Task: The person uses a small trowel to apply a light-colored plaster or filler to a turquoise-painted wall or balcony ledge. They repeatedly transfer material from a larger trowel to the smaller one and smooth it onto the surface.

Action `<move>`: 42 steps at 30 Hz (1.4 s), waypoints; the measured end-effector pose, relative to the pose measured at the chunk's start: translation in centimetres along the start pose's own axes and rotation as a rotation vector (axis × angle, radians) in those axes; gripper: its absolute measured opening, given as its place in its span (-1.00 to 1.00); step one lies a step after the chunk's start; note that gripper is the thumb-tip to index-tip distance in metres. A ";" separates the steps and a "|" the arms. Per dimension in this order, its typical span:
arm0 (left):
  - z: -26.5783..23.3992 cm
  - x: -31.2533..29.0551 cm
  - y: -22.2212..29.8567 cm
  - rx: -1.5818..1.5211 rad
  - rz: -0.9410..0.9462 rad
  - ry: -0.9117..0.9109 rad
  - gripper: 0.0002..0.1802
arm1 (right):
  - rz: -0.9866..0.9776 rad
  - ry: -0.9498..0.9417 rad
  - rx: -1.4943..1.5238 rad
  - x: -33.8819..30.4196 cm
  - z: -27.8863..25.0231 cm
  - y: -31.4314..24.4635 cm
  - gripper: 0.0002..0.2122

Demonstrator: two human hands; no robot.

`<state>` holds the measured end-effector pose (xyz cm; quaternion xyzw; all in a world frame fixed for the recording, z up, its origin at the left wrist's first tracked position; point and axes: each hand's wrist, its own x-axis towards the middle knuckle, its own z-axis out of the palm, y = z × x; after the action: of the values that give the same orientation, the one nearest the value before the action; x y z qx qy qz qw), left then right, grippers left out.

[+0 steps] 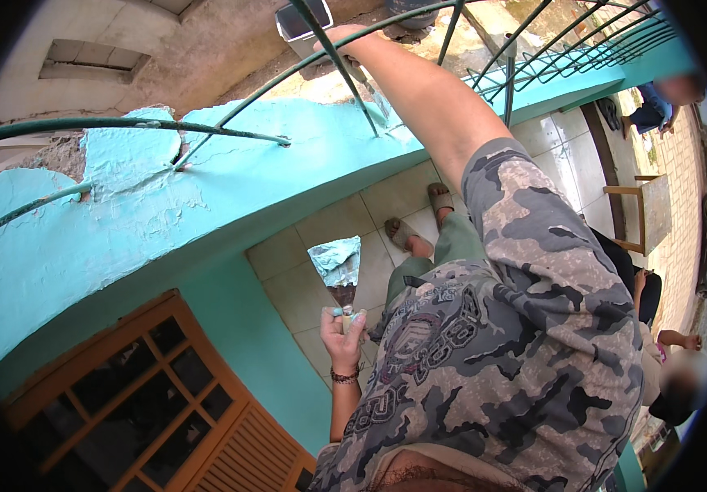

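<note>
My left hand is closed round the short handle of a putty knife, held upright over the tiled floor. Turquoise putty or paint covers its wide blade, and smears of it show on my fingertips. My right hand reaches over the ledge among the green railing bars. It is closed on a grey flat-bladed tool, partly hidden by my hand and a bar. The tool points down toward the turquoise ledge, whose coating is cracked, with rough patches along the far edge.
Beyond the railing stand a grey bin and a dark pot. A brown window frame lies at the lower left. People are at the right, near a wooden chair. White tiles cover the floor.
</note>
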<state>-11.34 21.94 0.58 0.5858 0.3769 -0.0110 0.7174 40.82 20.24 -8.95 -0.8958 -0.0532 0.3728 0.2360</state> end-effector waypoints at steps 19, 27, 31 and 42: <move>0.4 -0.1 0.6 0.043 -0.040 0.008 -0.74 | -0.151 0.063 -0.023 2.8 0.9 2.3 -0.77; 0.3 0.2 0.1 -0.041 0.004 -0.016 -0.72 | -0.121 -0.197 -0.183 -1.0 0.2 2.3 -0.69; 0.1 0.2 0.3 -0.030 0.004 -0.030 -0.72 | -0.121 -0.168 -0.050 -5.1 0.1 2.0 -0.72; -0.3 0.9 1.3 0.028 0.022 -0.113 -0.72 | -0.146 -0.008 -0.230 -6.0 -1.8 -1.4 -0.74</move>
<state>-10.33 23.00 1.18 0.5985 0.3290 -0.0417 0.7293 37.91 19.14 -3.36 -0.9091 -0.1618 0.3498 0.1582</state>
